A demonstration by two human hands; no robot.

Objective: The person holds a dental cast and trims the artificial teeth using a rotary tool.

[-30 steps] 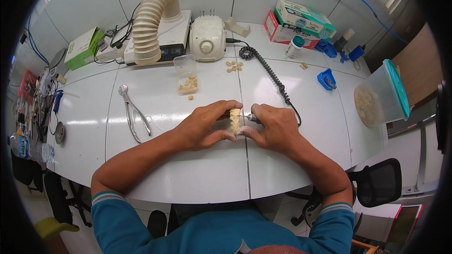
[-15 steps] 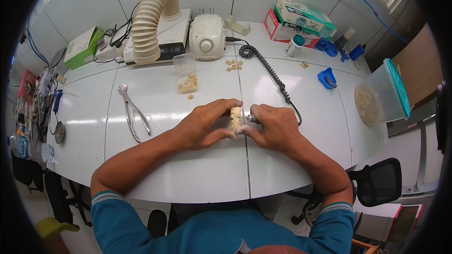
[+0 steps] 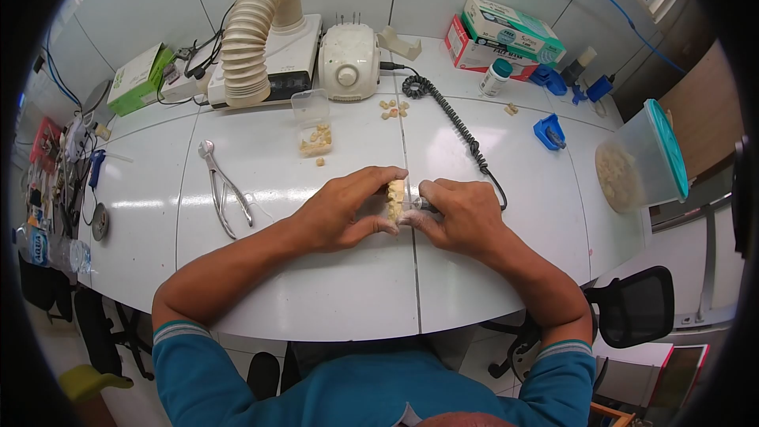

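Upright between the thumb and fingers of my left hand (image 3: 344,209) is a pale yellow dental cast (image 3: 396,199) with a row of teeth. My right hand (image 3: 468,215) is closed around a rotary handpiece (image 3: 422,203), whose thin bur points left at the cast's side. Both thumbs come close together below the cast, and whitish dust coats the fingertips. Most of the handpiece is hidden by my right fingers. A coiled black cord (image 3: 455,122) runs from behind that hand to a white micromotor control box (image 3: 348,63).
Metal pliers (image 3: 225,190) lie at left. Near the back are a small clear box (image 3: 315,128) of tooth-like pieces, more loose pieces (image 3: 393,109), and a ribbed suction hose (image 3: 243,55). A teal-lidded tub (image 3: 636,158), a blue tray (image 3: 549,133) and a white bottle (image 3: 495,79) stand at right.
Both hands stay nearly in place with the same grips. The handpiece and its bur have shifted very slightly against the cast.
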